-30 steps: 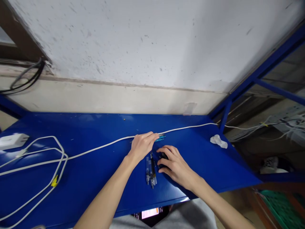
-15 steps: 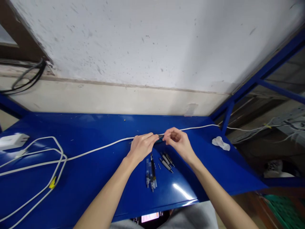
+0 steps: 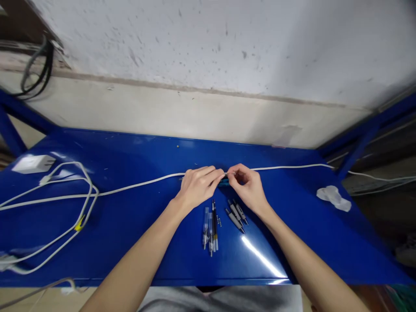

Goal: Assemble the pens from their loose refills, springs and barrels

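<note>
Your right hand [image 3: 247, 187] has left the grey pen parts [image 3: 234, 220], now uncovered on the counter [image 3: 146, 242], and joined your left hand [image 3: 199, 185]. Its thumb and finger pinch a slim piece [image 3: 226, 173] between the hands, so both work at one spot. Your left fingers lie together above teal pieces [image 3: 224, 182]; their grip is hidden.

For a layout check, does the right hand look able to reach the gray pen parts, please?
Probably yes: the gray pen parts lie near the right hand with nothing visible between, though it seems to pinch a thin piece.
</note>
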Tool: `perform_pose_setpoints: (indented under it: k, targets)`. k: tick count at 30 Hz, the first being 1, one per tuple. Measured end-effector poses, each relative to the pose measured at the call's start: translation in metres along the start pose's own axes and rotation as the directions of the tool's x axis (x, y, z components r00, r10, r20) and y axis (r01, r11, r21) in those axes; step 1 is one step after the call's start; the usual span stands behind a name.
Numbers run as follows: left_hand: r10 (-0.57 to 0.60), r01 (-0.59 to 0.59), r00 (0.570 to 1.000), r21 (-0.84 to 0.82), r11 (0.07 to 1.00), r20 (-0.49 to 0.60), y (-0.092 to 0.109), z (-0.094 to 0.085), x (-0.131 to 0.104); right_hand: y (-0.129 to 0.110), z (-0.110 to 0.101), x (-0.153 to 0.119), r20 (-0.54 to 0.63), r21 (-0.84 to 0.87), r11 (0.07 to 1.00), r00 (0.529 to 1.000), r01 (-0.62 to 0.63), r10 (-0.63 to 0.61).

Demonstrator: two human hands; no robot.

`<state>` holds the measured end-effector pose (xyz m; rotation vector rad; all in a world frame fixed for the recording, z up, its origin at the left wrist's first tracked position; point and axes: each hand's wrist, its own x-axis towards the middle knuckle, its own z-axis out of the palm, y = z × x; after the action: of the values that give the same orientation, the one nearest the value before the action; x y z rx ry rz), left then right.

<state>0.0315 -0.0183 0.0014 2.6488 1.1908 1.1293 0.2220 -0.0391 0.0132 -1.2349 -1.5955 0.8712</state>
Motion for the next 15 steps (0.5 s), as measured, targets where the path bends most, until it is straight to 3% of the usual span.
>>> perform_pose_setpoints:
  k: [7,15]
  targets:
    - [0.037,-0.037,0.999,-0.003,0.999,-0.015,-0.0017,0.0012,-0.0007,-0.0005,-0.0024,0.0003,-0.095,0.037,0.999,0.995,-0.005,0.008]
    - [0.025,-0.025,1.000,-0.007,1.000,0.007,0.0027,0.0003,-0.0027,0.0013,-0.0024,-0.0024,-0.003,0.170,0.985,0.999,-0.039,0.040]
